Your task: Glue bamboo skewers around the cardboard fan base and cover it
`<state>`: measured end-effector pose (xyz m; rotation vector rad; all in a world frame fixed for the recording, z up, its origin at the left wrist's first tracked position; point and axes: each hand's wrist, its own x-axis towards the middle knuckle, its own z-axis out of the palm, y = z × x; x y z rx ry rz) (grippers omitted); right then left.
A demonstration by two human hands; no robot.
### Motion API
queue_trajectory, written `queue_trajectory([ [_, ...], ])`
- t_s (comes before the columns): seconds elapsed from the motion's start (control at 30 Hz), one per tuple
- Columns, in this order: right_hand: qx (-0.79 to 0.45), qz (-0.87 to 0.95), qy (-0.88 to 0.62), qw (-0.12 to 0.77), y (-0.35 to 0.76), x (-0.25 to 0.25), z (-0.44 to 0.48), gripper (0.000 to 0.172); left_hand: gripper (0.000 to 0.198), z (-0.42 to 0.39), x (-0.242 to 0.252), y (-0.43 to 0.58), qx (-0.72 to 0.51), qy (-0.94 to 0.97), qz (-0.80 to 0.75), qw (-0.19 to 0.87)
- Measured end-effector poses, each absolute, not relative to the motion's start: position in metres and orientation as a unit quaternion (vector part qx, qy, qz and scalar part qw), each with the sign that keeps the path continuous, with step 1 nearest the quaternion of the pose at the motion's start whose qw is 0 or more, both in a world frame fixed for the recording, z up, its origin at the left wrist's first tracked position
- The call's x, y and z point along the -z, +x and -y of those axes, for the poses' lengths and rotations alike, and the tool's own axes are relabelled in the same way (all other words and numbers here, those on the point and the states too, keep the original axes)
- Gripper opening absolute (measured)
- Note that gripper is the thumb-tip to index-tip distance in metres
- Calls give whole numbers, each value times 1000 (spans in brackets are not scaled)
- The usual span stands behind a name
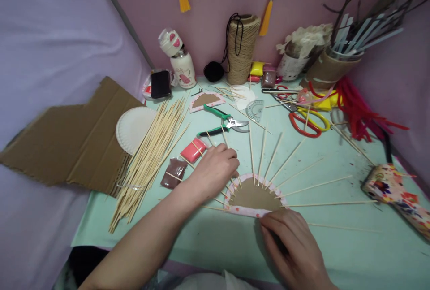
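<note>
Two bare hands meet at a cardboard half-disc (pixel 255 196) lying on a mint-green tablecloth (pixel 218 245), its straight edge toward 6 o'clock, its arc toward 12, both bordered in pink-and-white patterned trim (pixel 243 212). From the half-disc, bamboo skewers (pixel 273 155) fan outward, from about 9 o'clock around through 12 to past 3. The left hand (pixel 218 164) is at 10 o'clock, fingers bent over a skewer near the arc; its fingertips are partly hidden, and whether they grip cannot be told. The right hand (pixel 295 240), at 5 o'clock, touches the straight edge with curled fingers; whether it pinches cannot be told.

Around the half-disc, room is tight toward 11 o'clock, where pruning shears (pixel 231 123) lie with blades parted, just beside the skewer tips. At 10 o'clock, skewers cross a red packet (pixel 190 152) and a brown packet (pixel 174 168), with a loose skewer bundle (pixel 154 155) beyond. At 3 o'clock, one tip nears a multicolored patterned object (pixel 386 187). Toward 6 o'clock, tablecloth stretches between the forearms to the table's front edge.
</note>
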<state>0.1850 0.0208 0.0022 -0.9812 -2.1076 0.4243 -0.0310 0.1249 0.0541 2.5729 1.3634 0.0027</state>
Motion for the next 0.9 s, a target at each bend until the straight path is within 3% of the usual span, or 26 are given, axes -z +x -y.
queue_trajectory([
  [0.37,-178,819,-381,390,187,2,-18,16,20,-112,-57,-32,-65,882,-461,74],
  [0.67,-181,810,-379,409,185,-3,-19,20,12,-93,-69,-62,-431,755,-494,-18],
  [0.9,-185,814,-377,402,185,-1,-16,22,8,-100,-63,-84,-523,630,-565,-109],
])
